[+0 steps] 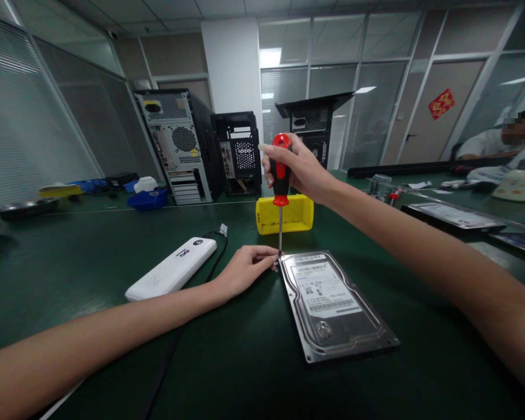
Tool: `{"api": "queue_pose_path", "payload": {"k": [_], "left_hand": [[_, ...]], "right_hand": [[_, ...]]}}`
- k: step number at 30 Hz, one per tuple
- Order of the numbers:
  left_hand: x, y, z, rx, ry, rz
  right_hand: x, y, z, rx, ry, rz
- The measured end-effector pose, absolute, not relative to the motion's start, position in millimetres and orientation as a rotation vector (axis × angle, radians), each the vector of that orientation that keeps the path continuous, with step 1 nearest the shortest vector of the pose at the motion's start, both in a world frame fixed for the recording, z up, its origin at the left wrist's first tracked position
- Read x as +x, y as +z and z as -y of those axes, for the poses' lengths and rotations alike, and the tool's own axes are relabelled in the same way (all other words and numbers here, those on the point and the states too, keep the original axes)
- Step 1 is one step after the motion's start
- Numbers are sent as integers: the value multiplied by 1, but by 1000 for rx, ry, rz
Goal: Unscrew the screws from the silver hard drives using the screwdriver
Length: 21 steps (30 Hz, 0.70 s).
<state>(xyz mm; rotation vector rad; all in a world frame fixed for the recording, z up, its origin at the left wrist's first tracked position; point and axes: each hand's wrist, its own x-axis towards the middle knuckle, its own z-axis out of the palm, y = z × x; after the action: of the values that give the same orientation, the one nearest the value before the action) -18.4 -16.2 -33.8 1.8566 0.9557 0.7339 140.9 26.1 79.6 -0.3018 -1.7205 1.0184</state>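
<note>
A silver hard drive (332,303) lies flat on the green table, its white label facing up. My right hand (301,166) is wrapped round the red and black handle of a screwdriver (281,181), which stands upright. The screwdriver's tip meets the far left corner of the drive. At that same corner, my left hand (251,268) rests on the table with its fingers drawn together by the tip and the drive's edge. Whether those fingers pinch anything small is hidden.
Behind the drive stands a yellow bin (285,216). A white power bank (172,269) with a black cable lies left of my left hand. Computer cases (179,146) line the back. Another drive (457,216) lies at right, where a person (499,143) sits.
</note>
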Motion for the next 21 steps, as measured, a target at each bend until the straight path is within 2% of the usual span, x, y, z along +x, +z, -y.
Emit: {"api": "queue_pose_path", "payload": {"k": [12, 21], "left_hand": [[-19, -34, 17, 1858, 736, -935], [-19, -33, 18, 1875, 738, -949]], "right_hand": [[141, 81, -22, -283, 1270, 1506], [132, 74, -23, -311, 1079, 1462]]}}
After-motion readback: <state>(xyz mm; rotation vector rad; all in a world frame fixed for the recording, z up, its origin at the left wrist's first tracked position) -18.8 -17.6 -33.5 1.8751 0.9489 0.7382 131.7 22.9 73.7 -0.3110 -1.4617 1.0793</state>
